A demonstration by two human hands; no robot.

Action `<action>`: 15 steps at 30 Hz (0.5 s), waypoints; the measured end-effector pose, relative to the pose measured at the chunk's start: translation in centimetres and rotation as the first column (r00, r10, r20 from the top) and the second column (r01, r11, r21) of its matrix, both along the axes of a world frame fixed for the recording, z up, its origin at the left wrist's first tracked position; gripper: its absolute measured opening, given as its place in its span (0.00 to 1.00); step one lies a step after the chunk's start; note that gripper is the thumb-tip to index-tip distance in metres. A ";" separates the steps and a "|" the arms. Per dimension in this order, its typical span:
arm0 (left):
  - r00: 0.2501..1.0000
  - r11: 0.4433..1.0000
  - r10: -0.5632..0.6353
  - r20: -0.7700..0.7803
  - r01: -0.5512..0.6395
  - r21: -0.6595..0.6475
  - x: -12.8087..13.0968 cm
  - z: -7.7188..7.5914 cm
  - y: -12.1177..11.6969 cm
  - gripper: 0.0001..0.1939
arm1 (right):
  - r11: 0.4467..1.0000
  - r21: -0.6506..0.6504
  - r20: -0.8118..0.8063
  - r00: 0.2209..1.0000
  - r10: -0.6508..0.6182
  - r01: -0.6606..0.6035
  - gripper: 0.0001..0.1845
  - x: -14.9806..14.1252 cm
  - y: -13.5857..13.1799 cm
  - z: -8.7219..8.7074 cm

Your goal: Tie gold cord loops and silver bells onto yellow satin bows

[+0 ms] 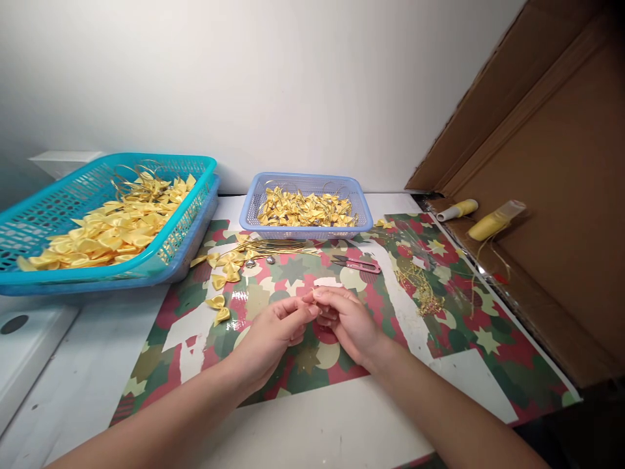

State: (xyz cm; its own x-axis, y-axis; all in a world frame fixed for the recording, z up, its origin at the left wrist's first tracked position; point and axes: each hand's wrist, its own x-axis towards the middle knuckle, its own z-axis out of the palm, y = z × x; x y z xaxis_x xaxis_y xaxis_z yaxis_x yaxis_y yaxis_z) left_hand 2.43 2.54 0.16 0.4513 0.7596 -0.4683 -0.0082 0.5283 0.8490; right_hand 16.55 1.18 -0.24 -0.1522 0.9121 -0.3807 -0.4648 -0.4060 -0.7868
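My left hand (276,332) and my right hand (349,319) meet fingertip to fingertip over the patterned sheet (439,326) in the middle of the table. Both are pinched closed on something tiny that I cannot make out. A few loose yellow satin bows (222,273) lie just left of the hands. Thin gold cords (278,246) lie beyond them, beside two small silver bells (258,262). Pink thread snips (359,264) rest on the sheet just past my right hand.
A teal basket (63,195) of yellow bows stands at the left. A small lilac basket (307,225) of finished bows sits at the back centre. Gold chain bits (422,293) lie at the right. Yellow thread spools (493,221) rest on cardboard (561,195) at the right.
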 end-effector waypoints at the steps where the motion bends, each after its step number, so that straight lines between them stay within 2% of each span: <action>1: 1.000 1.000 -0.007 0.010 0.007 -0.010 0.0 0.0 0.0 0.15 | 1.000 -0.006 -0.003 1.000 0.003 -0.003 0.13 0.0 0.0 0.0; 4: 0.998 0.998 -0.015 0.064 0.019 -0.067 0.0 0.3 0.1 0.13 | 1.000 -0.004 -0.027 1.000 0.002 -0.003 0.11 0.1 0.1 -0.1; 7: 0.993 0.994 0.058 0.107 -0.048 -0.095 -0.1 0.7 0.4 0.10 | 0.999 0.039 -0.018 1.000 -0.015 0.015 0.10 0.2 0.1 -0.1; 10: 0.987 0.992 0.109 0.118 -0.102 -0.070 -0.3 0.9 0.8 0.13 | 0.998 0.065 0.026 1.000 0.009 -0.011 0.10 0.3 0.0 0.1; 15: 0.985 0.993 0.104 0.140 -0.095 -0.075 -0.5 0.4 1.1 0.16 | 0.998 0.033 0.015 0.998 0.061 -0.062 0.10 0.2 0.0 0.4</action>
